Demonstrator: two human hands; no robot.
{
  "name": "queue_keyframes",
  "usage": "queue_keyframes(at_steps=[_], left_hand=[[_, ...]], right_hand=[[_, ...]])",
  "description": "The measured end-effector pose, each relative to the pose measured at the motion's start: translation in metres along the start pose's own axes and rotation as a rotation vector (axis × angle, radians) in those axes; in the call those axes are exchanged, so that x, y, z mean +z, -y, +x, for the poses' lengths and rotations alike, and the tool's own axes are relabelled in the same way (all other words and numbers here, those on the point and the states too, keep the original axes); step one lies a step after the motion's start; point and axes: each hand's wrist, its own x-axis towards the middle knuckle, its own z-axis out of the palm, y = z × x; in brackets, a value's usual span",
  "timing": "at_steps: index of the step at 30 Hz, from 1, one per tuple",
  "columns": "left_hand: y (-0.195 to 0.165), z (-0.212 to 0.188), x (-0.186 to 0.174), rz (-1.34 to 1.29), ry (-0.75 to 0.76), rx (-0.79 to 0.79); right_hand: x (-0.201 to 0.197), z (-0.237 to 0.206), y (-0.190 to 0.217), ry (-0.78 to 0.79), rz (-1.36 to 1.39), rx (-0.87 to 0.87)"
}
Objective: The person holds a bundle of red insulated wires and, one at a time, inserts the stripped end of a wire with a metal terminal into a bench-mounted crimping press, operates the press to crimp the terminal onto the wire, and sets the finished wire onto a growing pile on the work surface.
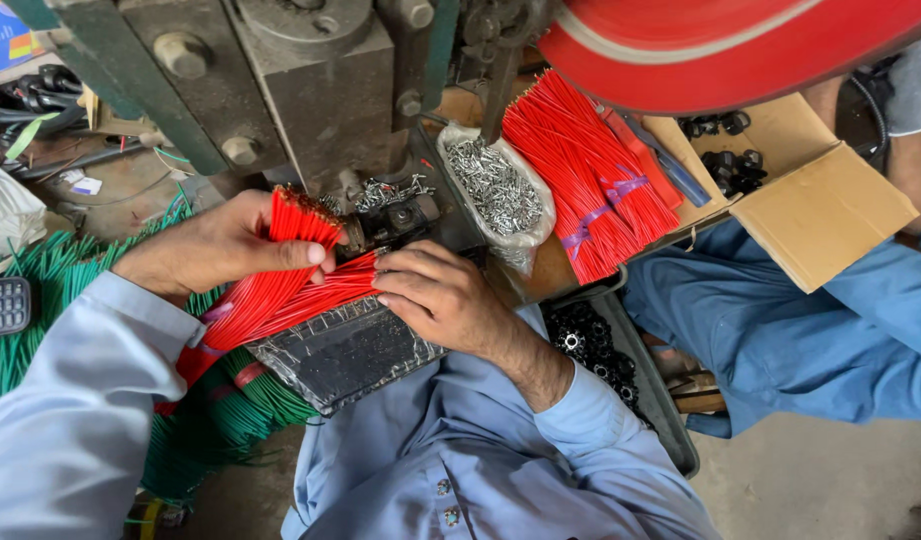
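Left hand [215, 250] clamps a fanned bunch of red wires [280, 275], thumb across it, ends tipped up toward the press [310, 90] so single wires can be drawn off. Right hand [435, 300] pinches a few wires flat over a black tray [345, 355], fingers closed on them, just beside the die. Bag of metal terminals [495, 190] and another red bundle [590, 170] sit near; green wires [40, 290] lie left.
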Motion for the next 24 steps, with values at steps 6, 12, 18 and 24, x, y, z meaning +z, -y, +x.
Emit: queue_keyframes(at_steps=[6,12,18,24], left_hand=[[0.007,0.000,0.022,0.111,-0.244,0.059],[0.007,0.002,0.018,-0.030,-0.149,0.071],[0.010,0.005,0.016,0.048,-0.138,0.139],[0.002,0.004,0.009,0.124,-0.128,0.138]], right_hand=[[0.001,0.003,0.002,-0.009,0.034,-0.030],[0.003,0.000,0.000,-0.030,0.048,-0.019],[0.007,-0.024,-0.020,-0.430,0.308,0.249],[-0.020,-0.029,-0.040,-0.210,0.303,0.577]])
